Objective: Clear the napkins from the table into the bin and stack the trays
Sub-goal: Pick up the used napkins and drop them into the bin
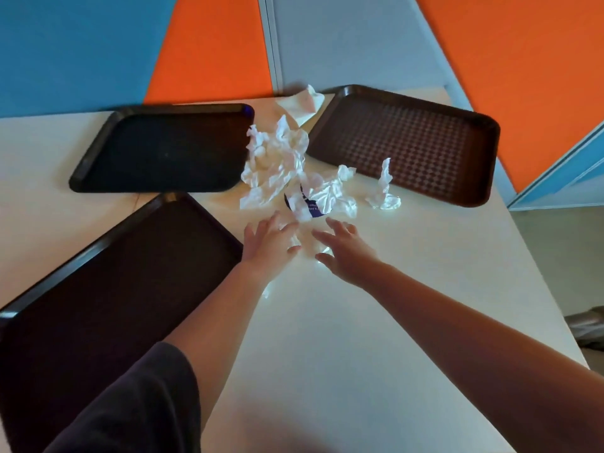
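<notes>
Evidently little is done: crumpled napkins (287, 165) lie heaped mid-table (359, 322), with three trays unstacked around them, one at ten o'clock (157, 152), one at two o'clock (408, 142) and one at eight o'clock (108, 289). The left hand (268, 243) and right hand (343, 253) reach in, fingers spread, holding nothing, though a pale scrap may lie between them. No bin is in view.

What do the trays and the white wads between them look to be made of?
The right tray looks like moulded brown plastic, with a raised grid texture and rolled rim. The far left tray and near tray look similar but darker. The napkins look like thin matte paper, sharply creased.
</notes>
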Demonstrator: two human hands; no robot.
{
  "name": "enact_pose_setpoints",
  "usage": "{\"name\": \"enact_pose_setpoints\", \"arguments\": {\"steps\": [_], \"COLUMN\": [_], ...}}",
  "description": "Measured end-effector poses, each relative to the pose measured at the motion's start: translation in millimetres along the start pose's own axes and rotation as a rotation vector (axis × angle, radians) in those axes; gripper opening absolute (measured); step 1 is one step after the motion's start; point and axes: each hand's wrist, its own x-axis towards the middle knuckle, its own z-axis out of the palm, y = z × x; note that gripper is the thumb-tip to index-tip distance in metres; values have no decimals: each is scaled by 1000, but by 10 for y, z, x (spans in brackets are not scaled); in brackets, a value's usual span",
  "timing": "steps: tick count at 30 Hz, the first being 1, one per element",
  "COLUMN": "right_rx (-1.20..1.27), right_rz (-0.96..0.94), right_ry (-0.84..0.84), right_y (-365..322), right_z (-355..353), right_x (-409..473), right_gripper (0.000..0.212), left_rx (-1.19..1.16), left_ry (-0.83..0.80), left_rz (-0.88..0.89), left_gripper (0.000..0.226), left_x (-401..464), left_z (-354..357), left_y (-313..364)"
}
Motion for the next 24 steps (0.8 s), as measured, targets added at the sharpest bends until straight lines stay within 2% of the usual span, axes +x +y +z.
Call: {"name": "enact_pose_setpoints", "arguments": {"steps": [4,6,10,15,19,24], "right_rx": [-13,-4,31,34,34,98], "right_rz": [7,7,33,49,93,184], "right_ry": [-97,-84,-48,47,144,280], "right_y": [88,128,204,229,235,427], "right_z": [19,22,78,123,98,78], "right_x": [123,136,87,-112,-428,-880], "right_gripper": [37,33,36,31,33,32], "left_rx": [41,33,32,-39,-162,-317], "left_ry": [43,91,133,209,237,285], "left_rz": [14,38,81,174,289,447], "left_gripper": [30,22,21,30,23,27], "left_x": [118,121,82,-60,-180,-340], "left_z": [73,111,163,186,217,192], "left_y": [7,22,82,172,307,621]}}
